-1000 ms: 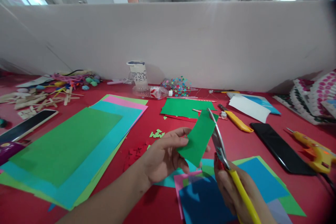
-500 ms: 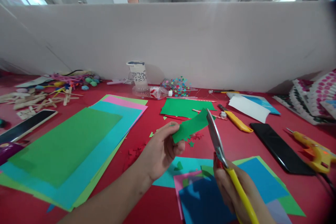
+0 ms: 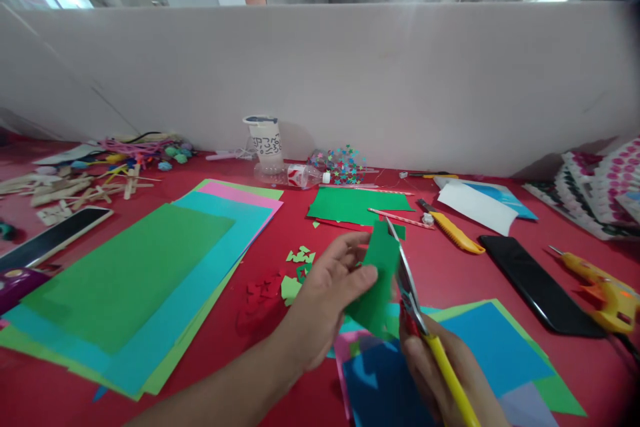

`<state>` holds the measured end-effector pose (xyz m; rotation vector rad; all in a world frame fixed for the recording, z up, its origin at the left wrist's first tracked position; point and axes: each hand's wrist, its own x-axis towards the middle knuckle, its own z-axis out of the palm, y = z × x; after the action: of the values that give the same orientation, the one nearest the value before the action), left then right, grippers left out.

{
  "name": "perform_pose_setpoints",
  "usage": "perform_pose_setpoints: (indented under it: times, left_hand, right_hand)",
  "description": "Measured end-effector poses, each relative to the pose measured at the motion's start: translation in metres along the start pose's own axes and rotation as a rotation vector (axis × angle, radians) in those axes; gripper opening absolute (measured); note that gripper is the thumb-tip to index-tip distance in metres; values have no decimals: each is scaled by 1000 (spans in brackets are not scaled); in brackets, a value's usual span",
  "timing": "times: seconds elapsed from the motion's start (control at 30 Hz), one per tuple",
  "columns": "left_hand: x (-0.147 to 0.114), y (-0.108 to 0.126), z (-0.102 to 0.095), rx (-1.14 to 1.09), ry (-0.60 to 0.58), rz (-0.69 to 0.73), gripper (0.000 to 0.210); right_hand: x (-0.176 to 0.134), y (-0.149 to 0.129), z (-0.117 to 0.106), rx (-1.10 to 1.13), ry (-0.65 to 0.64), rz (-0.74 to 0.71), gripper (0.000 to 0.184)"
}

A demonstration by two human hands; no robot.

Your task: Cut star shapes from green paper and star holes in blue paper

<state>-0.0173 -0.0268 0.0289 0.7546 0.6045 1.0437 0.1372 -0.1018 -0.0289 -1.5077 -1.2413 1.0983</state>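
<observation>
1. Holding green paper strip (image 3: 384, 283) in left hand (image 3: 333, 293), pinched between thumb and fingers above red bench (image 3: 450, 273), with long axis running away from the body.
2. Gripping scissors (image 3: 434, 347) in right hand (image 3: 467, 360) around the handles, with tips pointing forward and slightly left, near the strip's far end.
3. Counting two phones (image 3: 541, 285), one at each side; one yellow cutter (image 3: 457, 233); one yellow glue gun (image 3: 610, 287).
4. Locating containers near white partition (image 3: 320, 80): one upright white cup (image 3: 265, 143), with contents hidden, and one clear bottle (image 3: 300, 175), lying on its side, with white cap (image 3: 326, 178) toward the right.
</observation>
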Motion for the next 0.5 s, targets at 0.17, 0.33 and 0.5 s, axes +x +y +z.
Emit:
perform_pose_setpoints:
  times: [0.17,0.33,0.5]
  left_hand:
    - [-1,1,-1,67,-17,-31,21]
    - [4,14,-6,216,111,2,11]
    - [5,22,-9,365,160,121,6]
  right_hand:
    - [-1,-2,-1,-25,-49,-42,50]
    - [2,-4,-7,-68,-79,-107,44]
    - [-2,-10,-15,-176,-94,-58,50]
